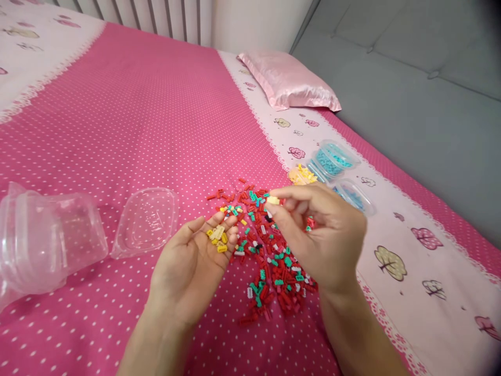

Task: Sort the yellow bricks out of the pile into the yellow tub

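Observation:
My left hand (191, 266) lies palm up, its fingers slightly curled. Several yellow and pale yellow building bricks (218, 238) rest on its palm and finger bases. Between thumb and forefinger, my right hand (324, 235) pinches a pale yellow building brick (273, 200). Beneath and between both hands spreads a loose pile of small building bricks (284, 282), mostly red, with green, white, black and a few yellow ones mixed in. My right hand covers part of this pile.
Beyond my right hand stand clear tubs of yellow bricks (303, 175), turquoise bricks (331, 161) and blue bricks (351, 197). At left lie stacked clear plastic tubs (50, 235) and a clear lid (146, 222). A pink pillow (289, 78) rests on the dotted bedspread (164, 115).

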`<state>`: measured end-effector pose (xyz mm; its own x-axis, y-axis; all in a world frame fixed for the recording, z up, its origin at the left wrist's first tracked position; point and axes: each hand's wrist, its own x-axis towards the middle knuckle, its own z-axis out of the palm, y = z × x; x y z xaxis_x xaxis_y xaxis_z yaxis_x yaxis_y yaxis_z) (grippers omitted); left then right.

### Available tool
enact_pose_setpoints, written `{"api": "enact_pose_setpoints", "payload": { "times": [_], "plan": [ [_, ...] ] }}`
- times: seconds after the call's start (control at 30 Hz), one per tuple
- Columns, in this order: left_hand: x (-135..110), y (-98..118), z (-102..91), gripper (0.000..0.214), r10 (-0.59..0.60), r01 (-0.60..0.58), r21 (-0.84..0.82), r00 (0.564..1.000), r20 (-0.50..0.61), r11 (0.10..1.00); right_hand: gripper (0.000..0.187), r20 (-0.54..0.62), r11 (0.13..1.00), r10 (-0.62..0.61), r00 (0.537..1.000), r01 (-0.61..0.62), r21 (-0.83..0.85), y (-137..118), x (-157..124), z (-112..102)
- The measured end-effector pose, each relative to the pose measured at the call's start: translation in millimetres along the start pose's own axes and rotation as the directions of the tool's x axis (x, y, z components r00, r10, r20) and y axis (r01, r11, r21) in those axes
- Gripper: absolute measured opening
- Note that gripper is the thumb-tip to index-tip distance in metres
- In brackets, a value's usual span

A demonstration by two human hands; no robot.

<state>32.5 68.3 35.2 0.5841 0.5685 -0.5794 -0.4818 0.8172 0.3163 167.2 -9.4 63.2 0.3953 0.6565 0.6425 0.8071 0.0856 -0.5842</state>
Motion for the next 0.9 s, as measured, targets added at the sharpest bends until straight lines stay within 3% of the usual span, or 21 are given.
{"api": "enact_pose_setpoints", "payload": {
  "times": [0.1, 0.2, 0.3, 0.43, 0.6, 0.67, 0.77, 0.9],
  "plan": [
    [0, -2, 2.1, 0.026, -0.022, 0.022, 0.012, 1.000, -0.004, 1.000, 0.014, -0.104, 0.999, -0.043, 0.994, 0.046, 0.026, -9, -2, -9],
    [0, -4, 3.2, 0.026, -0.027, 0.027, 0.024, 1.000, -0.005, 0.999, 0.018, -0.120, 0.997, -0.074, 0.990, 0.077, 0.024, -14, -4, -15],
    [0, -5, 3.4, 0.026, -0.045, 0.044, 0.020, 0.999, 0.023, 0.999, 0.018, -0.055, 0.996, -0.086, 0.995, 0.087, 0.027, -16, -5, -14],
    [1, -5, 2.8, 0.026, -0.056, 0.055, 0.016, 0.997, 0.050, 0.998, 0.019, 0.120, 0.998, -0.071, 0.990, 0.070, 0.009, -14, -3, -8],
    [0, -1, 1.6, 0.028, -0.007, 0.006, 0.027, 1.000, 0.029, 1.000, 0.016, 0.205, 0.993, 0.072, 0.976, -0.050, -0.109, 8, 1, 4],
    [0, 0, 1.1, 0.030, 0.031, -0.031, 0.025, 0.999, 0.015, 0.999, 0.013, 0.295, 0.972, 0.161, 0.942, -0.099, -0.214, 20, 1, 12],
    [-1, 2, -0.1, 0.031, 0.055, -0.055, 0.021, 0.998, -0.002, 0.998, 0.011, 0.474, 0.922, 0.292, 0.831, -0.113, -0.370, 34, -2, 27],
    [-1, 3, -1.8, 0.032, 0.059, -0.059, 0.014, 0.998, 0.006, 0.998, 0.010, 0.537, 0.863, 0.395, 0.745, -0.101, -0.495, 40, -10, 46]
  ]
}}
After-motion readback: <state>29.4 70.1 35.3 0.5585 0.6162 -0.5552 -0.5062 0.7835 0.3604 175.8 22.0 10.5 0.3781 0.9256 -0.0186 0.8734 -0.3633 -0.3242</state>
